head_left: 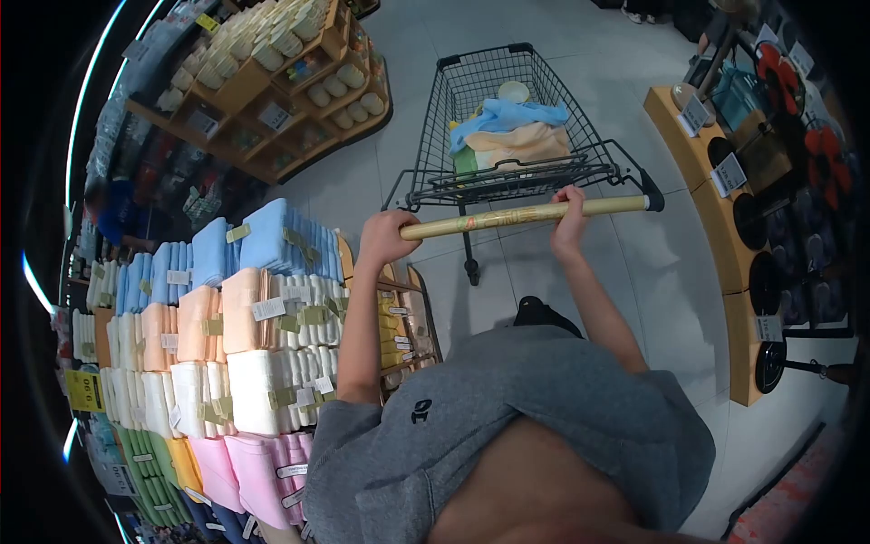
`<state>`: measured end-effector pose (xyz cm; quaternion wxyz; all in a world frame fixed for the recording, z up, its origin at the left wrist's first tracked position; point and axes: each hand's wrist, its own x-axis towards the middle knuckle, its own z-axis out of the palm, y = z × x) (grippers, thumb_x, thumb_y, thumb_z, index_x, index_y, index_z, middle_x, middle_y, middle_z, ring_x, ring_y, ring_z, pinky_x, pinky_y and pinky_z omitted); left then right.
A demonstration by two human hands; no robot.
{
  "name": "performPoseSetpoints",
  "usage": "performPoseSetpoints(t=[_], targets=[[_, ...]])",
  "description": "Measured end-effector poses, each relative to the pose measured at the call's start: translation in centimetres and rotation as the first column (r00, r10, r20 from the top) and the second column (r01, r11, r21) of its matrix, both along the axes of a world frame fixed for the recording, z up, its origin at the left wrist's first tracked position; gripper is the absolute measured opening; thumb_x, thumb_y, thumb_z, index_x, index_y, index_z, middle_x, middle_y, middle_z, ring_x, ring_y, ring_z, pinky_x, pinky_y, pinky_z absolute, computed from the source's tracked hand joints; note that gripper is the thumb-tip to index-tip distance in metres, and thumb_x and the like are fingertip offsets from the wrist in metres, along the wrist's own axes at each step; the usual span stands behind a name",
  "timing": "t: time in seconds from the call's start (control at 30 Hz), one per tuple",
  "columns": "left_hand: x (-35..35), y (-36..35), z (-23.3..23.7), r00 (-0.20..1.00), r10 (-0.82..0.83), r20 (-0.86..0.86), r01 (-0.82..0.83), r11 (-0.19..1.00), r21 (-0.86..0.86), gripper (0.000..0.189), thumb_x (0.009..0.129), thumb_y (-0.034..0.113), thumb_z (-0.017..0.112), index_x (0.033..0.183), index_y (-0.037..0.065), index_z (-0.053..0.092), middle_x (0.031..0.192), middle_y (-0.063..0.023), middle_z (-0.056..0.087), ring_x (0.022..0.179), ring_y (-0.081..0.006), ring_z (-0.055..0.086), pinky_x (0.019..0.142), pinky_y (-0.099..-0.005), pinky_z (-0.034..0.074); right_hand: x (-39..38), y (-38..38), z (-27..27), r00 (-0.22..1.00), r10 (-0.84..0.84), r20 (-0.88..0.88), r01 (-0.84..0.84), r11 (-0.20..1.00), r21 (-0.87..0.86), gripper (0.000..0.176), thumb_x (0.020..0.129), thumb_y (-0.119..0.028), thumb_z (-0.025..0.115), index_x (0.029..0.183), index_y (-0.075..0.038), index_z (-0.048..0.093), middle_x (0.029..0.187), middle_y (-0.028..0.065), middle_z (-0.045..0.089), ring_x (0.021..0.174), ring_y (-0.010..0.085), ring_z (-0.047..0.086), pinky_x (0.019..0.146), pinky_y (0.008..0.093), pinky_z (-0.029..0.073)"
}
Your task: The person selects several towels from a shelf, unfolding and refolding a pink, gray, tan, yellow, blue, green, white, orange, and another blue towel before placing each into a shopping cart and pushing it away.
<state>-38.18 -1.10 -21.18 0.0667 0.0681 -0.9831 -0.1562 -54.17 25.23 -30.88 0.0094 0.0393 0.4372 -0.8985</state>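
Observation:
A beige handlebar [507,218] runs across the near end of a dark wire shopping cart [437,109]. My left hand [390,238] is wrapped round the bar's left end. Farther right, my right hand [569,220] grips the same bar, its fingers curled over the top. Inside the basket lie a light blue cloth [507,118] and a peach cloth [521,145], loosely heaped. Some green and yellow material shows at the heap's left side. Behind the cloths sits a pale round item [514,92], whose kind I cannot make out.
On the left, folded towels [245,308] in blue, peach, white and pink are stacked beside the cart. A wooden shelf unit [272,113] with cups stands farther ahead. Along the right runs a wooden display ledge [711,218] with price cards. Grey tiles [471,23] form the floor.

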Motion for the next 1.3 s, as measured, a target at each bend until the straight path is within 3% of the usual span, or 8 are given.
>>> performPoseSetpoints(t=[0.13, 0.33, 0.43, 0.6, 0.9, 1.0, 1.1, 1.3], targets=[[-6.5, -2.3, -0.8, 0.995, 0.054, -0.085, -0.060, 0.996, -0.069, 0.015, 0.065, 0.023, 0.069, 0.074, 0.011, 0.070, 0.074, -0.0071, 0.066, 0.075, -0.0287, 0.064, 0.068, -0.0398, 0.051, -6.6, -2.3, 0.8, 0.995, 0.070, 0.073, -0.075, 0.994, 0.079, 0.025, 0.091, -0.027, 0.053, 0.079, -0.006, 0.050, 0.073, 0.0027, 0.050, 0.062, 0.0119, 0.048, 0.059, 0.0259, 0.041], [-16.5, -5.7, -2.4, 0.989, 0.075, -0.128, -0.095, 0.983, -0.157, 0.018, 0.067, 0.027, 0.069, 0.075, 0.012, 0.071, 0.077, -0.0079, 0.067, 0.074, -0.0302, 0.064, 0.066, -0.0396, 0.052, -18.1, -3.3, 1.0, 0.913, 0.371, 0.168, -0.400, 0.892, 0.208, 0.031, 0.089, -0.040, 0.056, 0.082, -0.011, 0.053, 0.067, 0.0011, 0.052, 0.057, 0.0121, 0.052, 0.055, 0.0267, 0.041], [-21.6, -6.7, -2.8, 0.989, 0.122, -0.090, -0.136, 0.976, -0.172, 0.019, 0.067, 0.029, 0.068, 0.074, 0.012, 0.071, 0.077, -0.0081, 0.067, 0.074, -0.0297, 0.064, 0.066, -0.0396, 0.052, -24.1, -3.9, 1.1, 0.853, 0.469, 0.229, -0.506, 0.850, 0.146, 0.031, 0.086, -0.042, 0.061, 0.087, -0.012, 0.052, 0.070, 0.0003, 0.051, 0.061, 0.0121, 0.052, 0.060, 0.0262, 0.042], [-29.0, -7.4, -3.3, 0.984, 0.127, -0.128, -0.147, 0.977, -0.157, 0.019, 0.067, 0.030, 0.067, 0.074, 0.012, 0.071, 0.076, -0.0079, 0.066, 0.071, -0.0299, 0.064, 0.065, -0.0400, 0.051, -32.6, -6.0, 0.2, 0.877, 0.406, 0.259, -0.447, 0.885, 0.127, 0.027, 0.085, -0.039, 0.061, 0.086, -0.013, 0.055, 0.073, 0.0004, 0.053, 0.065, 0.0126, 0.054, 0.062, 0.0283, 0.044], [-41.5, -11.4, -5.3, 0.947, 0.049, -0.318, -0.111, 0.977, -0.181, 0.016, 0.065, 0.026, 0.071, 0.071, 0.011, 0.070, 0.070, -0.0058, 0.064, 0.064, -0.0268, 0.063, 0.057, -0.0372, 0.050, -46.1, -9.9, -2.2, 0.900, 0.430, 0.075, -0.436, 0.893, 0.115, 0.028, 0.089, -0.041, 0.053, 0.088, -0.013, 0.057, 0.082, 0.0002, 0.058, 0.074, 0.0131, 0.056, 0.066, 0.0280, 0.046], [-45.4, -13.9, -5.9, 0.939, 0.048, -0.340, -0.109, 0.981, -0.161, 0.014, 0.065, 0.025, 0.070, 0.068, 0.011, 0.068, 0.067, -0.0058, 0.063, 0.061, -0.0270, 0.062, 0.055, -0.0378, 0.049, -50.4, -12.0, -3.1, 0.838, 0.531, 0.124, -0.545, 0.825, 0.148, 0.035, 0.091, -0.046, 0.046, 0.090, -0.012, 0.057, 0.084, 0.0012, 0.059, 0.074, 0.0141, 0.056, 0.067, 0.0292, 0.046], [-50.1, -17.0, -5.6, 0.942, 0.039, -0.335, -0.097, 0.983, -0.158, 0.014, 0.065, 0.024, 0.069, 0.065, 0.011, 0.067, 0.065, -0.0066, 0.061, 0.059, -0.0286, 0.061, 0.055, -0.0391, 0.048, -54.4, -14.2, -3.2, 0.841, 0.528, 0.122, -0.536, 0.778, 0.327, 0.041, 0.091, -0.049, 0.042, 0.092, -0.011, 0.057, 0.082, 0.0023, 0.059, 0.073, 0.0154, 0.056, 0.068, 0.0302, 0.045], [-59.3, -22.1, -5.5, 0.972, 0.056, -0.227, -0.099, 0.978, -0.183, 0.014, 0.067, 0.024, 0.066, 0.067, 0.011, 0.067, 0.066, -0.0078, 0.063, 0.063, -0.0300, 0.062, 0.058, -0.0399, 0.049, -61.2, -20.3, -2.9, 0.848, 0.498, 0.179, -0.519, 0.849, 0.099, 0.043, 0.090, -0.050, 0.045, 0.094, -0.009, 0.056, 0.074, 0.0041, 0.058, 0.065, 0.0149, 0.055, 0.064, 0.0293, 0.044]])
